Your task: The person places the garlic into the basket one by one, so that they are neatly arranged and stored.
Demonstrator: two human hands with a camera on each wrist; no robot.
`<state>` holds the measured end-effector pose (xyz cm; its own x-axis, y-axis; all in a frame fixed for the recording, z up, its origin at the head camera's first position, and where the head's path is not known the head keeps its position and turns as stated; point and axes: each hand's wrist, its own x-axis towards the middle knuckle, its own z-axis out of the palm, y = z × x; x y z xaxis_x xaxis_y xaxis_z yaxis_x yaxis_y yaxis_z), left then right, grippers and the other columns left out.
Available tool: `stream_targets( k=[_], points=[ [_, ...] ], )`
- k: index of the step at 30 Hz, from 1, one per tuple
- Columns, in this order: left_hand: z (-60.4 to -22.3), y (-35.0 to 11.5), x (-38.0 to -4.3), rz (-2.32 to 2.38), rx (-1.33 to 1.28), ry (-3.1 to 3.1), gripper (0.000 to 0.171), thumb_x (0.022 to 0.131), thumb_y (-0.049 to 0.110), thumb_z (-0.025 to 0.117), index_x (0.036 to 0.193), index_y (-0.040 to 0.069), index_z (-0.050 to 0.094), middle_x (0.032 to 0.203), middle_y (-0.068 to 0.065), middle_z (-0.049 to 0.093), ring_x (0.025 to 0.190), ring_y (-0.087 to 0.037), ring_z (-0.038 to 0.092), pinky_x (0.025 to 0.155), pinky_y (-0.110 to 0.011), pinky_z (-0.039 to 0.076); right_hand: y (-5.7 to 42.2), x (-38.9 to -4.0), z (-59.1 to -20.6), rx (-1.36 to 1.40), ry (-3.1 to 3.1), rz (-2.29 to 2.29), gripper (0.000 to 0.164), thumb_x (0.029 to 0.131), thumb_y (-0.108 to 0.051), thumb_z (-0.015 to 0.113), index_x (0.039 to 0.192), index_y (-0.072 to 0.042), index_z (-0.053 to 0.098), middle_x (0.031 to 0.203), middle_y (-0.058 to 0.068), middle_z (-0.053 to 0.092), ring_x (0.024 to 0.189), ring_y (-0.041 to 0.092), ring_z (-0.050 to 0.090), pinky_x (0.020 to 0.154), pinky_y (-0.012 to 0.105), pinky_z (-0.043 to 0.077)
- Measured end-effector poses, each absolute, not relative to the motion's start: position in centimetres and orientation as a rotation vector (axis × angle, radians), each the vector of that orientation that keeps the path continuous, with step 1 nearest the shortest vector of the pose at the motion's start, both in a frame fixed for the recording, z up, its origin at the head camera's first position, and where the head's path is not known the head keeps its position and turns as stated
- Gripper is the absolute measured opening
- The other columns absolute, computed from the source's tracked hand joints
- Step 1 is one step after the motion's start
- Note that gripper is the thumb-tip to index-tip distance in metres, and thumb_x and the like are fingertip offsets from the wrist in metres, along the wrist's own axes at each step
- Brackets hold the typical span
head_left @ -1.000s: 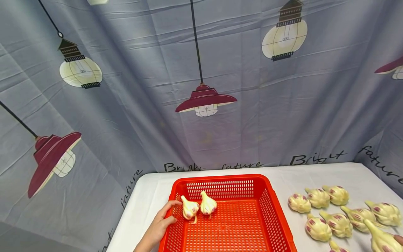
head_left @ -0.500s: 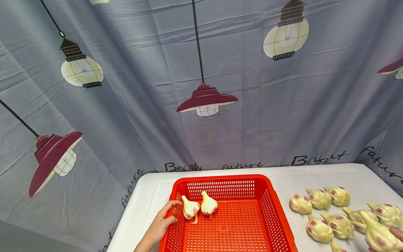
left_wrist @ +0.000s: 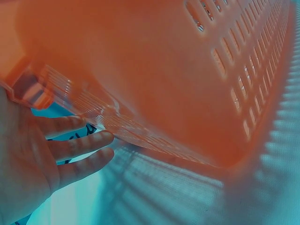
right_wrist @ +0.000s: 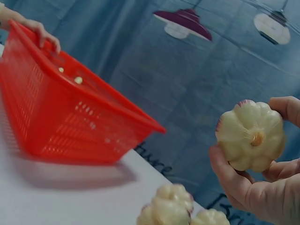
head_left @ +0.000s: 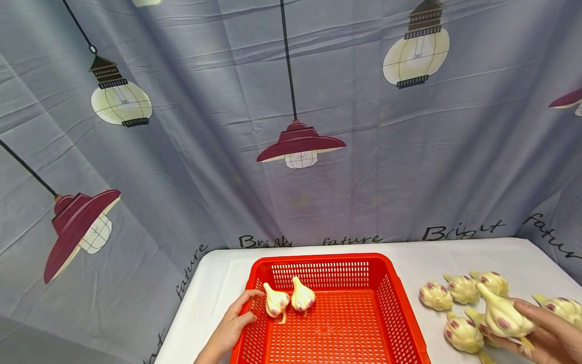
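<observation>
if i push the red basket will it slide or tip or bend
The red basket would likely slide easily: its slotted walls suggest light plastic, and it holds only two garlic bulbs. It's probably fairly stiff, as its sides stand straight. Tipping seems unlikely given the broad base.

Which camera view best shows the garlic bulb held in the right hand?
The right wrist view: the garlic bulb appears large and near, root end toward the camera, gripped by the right hand. The head view shows it smaller, from the side, with its stem. The left wrist view doesn't show it.
</observation>
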<state>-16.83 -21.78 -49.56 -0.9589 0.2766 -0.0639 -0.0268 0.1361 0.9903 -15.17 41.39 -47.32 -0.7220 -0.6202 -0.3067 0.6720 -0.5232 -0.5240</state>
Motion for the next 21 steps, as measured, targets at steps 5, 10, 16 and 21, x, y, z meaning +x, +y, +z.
stream_targets(
  k=[5,10,16,21],
  points=[
    [-49.7,-21.8,-16.9,1.916,0.233,2.168,0.052,0.088,-0.003,0.048,0.14,0.003,0.047,0.138,-0.027,0.045,0.101,-0.035,0.062,0.075,-0.049,0.058,39.0,-16.2,-45.5,0.128,1.306,-2.102,0.083,0.111,-0.028,0.027,0.134,0.011,-0.043,0.127,0.021,0.046,0.107,0.026,0.062,0.109,0.057,0.033],
    [-49.7,-21.8,-17.0,1.92,0.239,2.169,0.052,0.088,-0.004,0.048,0.14,0.004,0.048,0.137,-0.027,0.046,0.102,-0.036,0.062,0.074,-0.046,0.058,36.8,-16.7,-44.3,0.091,1.479,-1.984,0.083,0.11,-0.037,0.024,0.138,0.0,-0.045,0.151,0.041,-0.018,0.105,0.012,0.057,0.105,0.051,0.043],
    [-49.6,-21.7,-16.9,1.916,0.259,2.173,0.052,0.088,-0.003,0.049,0.139,0.004,0.048,0.137,-0.026,0.046,0.101,-0.036,0.062,0.074,-0.046,0.058,35.1,-16.9,-43.4,-0.06,1.246,-2.089,0.041,0.111,-0.026,0.026,0.138,-0.016,0.055,0.131,0.001,0.054,0.112,0.018,0.058,0.102,0.043,0.047],
    [-49.5,-21.7,-16.8,1.919,0.265,2.172,0.052,0.087,-0.003,0.049,0.139,0.005,0.048,0.136,-0.026,0.047,0.101,-0.036,0.063,0.076,-0.048,0.058,33.4,-17.5,-42.5,-0.258,1.0,-2.1,0.049,0.111,-0.018,0.019,0.127,-0.016,0.065,0.131,0.005,0.058,0.118,0.026,0.058,0.103,0.043,0.046]
  ],
)
